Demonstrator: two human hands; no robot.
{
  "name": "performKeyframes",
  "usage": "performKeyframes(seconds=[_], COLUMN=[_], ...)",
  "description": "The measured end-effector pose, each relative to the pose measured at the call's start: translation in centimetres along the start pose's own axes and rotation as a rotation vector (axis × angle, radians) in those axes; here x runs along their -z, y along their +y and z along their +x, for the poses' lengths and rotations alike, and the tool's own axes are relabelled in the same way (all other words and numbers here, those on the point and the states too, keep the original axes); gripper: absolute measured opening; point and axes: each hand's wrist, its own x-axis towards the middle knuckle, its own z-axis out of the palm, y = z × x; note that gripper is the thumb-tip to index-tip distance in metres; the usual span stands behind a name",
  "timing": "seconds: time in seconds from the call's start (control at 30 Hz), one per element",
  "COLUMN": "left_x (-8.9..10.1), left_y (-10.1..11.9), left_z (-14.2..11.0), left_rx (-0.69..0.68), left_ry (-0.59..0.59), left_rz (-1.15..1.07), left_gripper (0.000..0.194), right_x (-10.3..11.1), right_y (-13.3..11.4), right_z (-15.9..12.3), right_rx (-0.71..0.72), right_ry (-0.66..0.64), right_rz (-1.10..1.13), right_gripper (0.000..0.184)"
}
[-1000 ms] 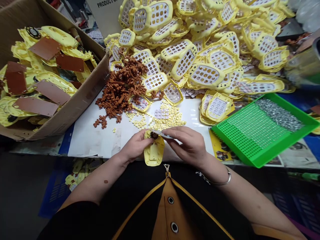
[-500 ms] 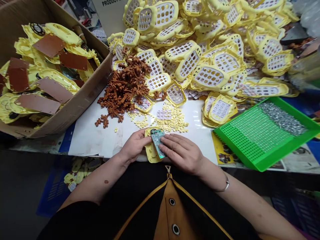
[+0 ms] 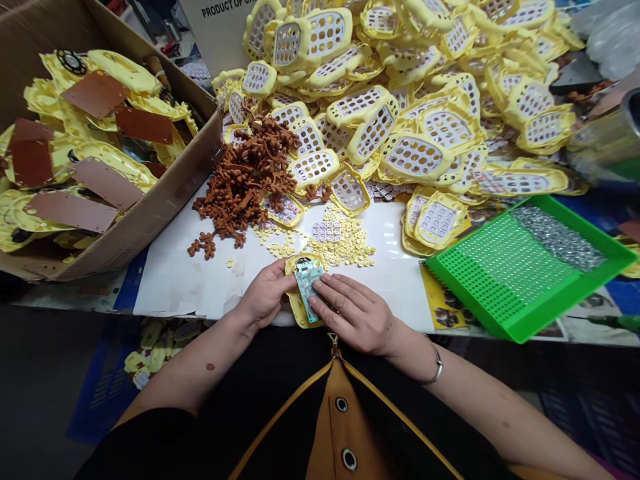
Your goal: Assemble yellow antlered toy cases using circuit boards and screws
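Note:
At the table's front edge my left hand (image 3: 267, 295) grips a yellow plastic shell (image 3: 299, 313) by its left side. A green circuit board (image 3: 309, 287) lies over the shell, its printed face up. My right hand (image 3: 357, 313) rests its fingers on the board's right side, with the thumb out of sight. Some dark wires show at the top of the shell. Just beyond my hands lie small yellow buttons (image 3: 350, 248) and white keypad pieces (image 3: 326, 231).
Brown rubbery pieces (image 3: 245, 180) are heaped behind my left hand. A cardboard box (image 3: 165, 193) of yellow shells with brown boards stands left. Many yellow housings (image 3: 415, 157) are piled at the back. A green tray (image 3: 480, 280) of small metal parts, perhaps screws, sits right.
The circuit board has turned and shifted left, so it lies more squarely over the shell. My right hand has moved slightly left with it. My left hand keeps its grip.

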Motion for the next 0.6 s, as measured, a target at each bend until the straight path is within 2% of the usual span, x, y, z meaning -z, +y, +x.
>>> performKeyframes(seconds=[0.4, 0.5, 0.6], left_x=[0.2, 0.8, 1.9], left_y=[-0.2, -0.2, -0.1], left_z=[0.2, 0.3, 0.3], left_rx=[-0.058, -0.06, -0.006], left_ry=[-0.01, -0.043, -0.134], left_rz=[0.006, 0.011, -0.043], left_gripper=[0.033, 0.033, 0.033], right_x=[-0.3, -0.4, -0.3], right_y=[-0.3, -0.3, -0.3], right_z=[-0.5, -0.5, -0.4], right_rx=[-0.023, -0.026, -0.019], right_ry=[-0.015, -0.023, -0.029], right_rz=[0.01, 0.02, 0.037], right_gripper=[0.02, 0.021, 0.022])
